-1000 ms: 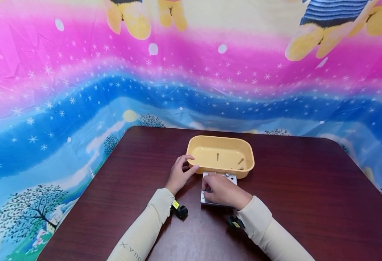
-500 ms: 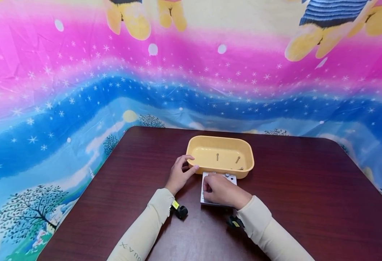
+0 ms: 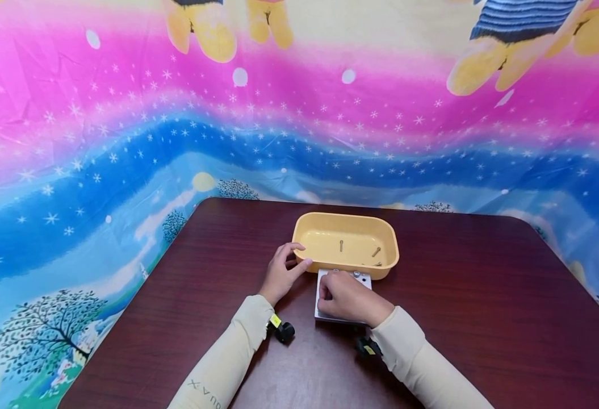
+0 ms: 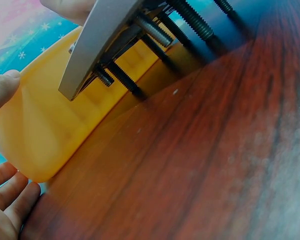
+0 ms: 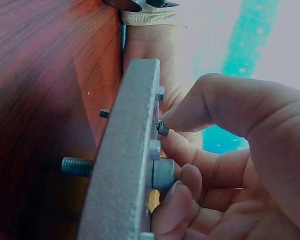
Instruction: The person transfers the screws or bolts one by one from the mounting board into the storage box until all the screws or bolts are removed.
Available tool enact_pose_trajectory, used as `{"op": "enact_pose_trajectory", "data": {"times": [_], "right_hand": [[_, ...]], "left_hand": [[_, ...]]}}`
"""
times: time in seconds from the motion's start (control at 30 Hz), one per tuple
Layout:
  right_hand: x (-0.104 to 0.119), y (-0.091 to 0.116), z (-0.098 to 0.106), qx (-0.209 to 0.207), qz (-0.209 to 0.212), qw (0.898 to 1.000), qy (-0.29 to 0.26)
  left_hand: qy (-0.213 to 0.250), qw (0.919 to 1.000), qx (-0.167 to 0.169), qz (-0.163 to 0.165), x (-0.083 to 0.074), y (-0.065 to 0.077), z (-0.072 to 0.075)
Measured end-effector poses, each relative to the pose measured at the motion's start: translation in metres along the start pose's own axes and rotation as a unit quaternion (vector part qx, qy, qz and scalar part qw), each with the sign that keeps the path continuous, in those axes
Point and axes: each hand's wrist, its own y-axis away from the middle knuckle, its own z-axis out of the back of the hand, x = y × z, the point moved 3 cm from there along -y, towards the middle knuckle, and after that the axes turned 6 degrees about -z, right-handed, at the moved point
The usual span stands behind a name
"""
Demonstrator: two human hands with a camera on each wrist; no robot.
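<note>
My left hand (image 3: 281, 274) grips the near left corner of a yellow plastic box (image 3: 325, 265), its thumb against the wall. My right hand (image 3: 352, 298) is over a silver metal plate (image 3: 319, 313) in front of the box. In the right wrist view, its thumb and index finger pinch the head of a small screw (image 5: 163, 128) in the plate. Other fingertips lie beside a larger bolt head (image 5: 163, 174). Threaded bolt shanks (image 4: 122, 79) stick out under the plate, which stands raised above the table, seen in the left wrist view. My right hand hides much of the plate's top.
Inside the box lie a few loose screws (image 3: 341, 246). The dark red wooden table (image 3: 463, 295) extends around, with a printed cloth (image 3: 299, 113) hanging behind it. Black wrist cameras (image 3: 284, 332) jut from both cuffs close to the tabletop.
One loose screw at the right of the box has shifted slightly. My right fingers have moved a little at the plate. The left hand stays at the corner.
</note>
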Motion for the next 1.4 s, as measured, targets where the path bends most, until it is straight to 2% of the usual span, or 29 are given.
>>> {"op": "enact_pose_trajectory", "data": {"times": [0.53,0.77,1.23,1.4], "right_hand": [[0.000,0.000,-0.001,-0.011,0.014,1.000,0.005],[-0.001,-0.001,-0.001,-0.015,0.016,1.000,0.006],[0.000,-0.001,-0.002,-0.017,0.021,1.000,0.005],[0.000,0.000,-0.001,-0.008,0.025,1.000,0.004]], "left_hand": [[0.001,1.0000,-0.002,0.003,-0.001,0.000,0.000],[-0.008,0.9997,-0.010,0.022,0.003,-0.001,-0.002],[-0.001,0.9999,-0.001,0.012,0.001,0.000,0.000],[-0.006,0.9999,0.002,0.010,0.028,-0.003,-0.003]]}}
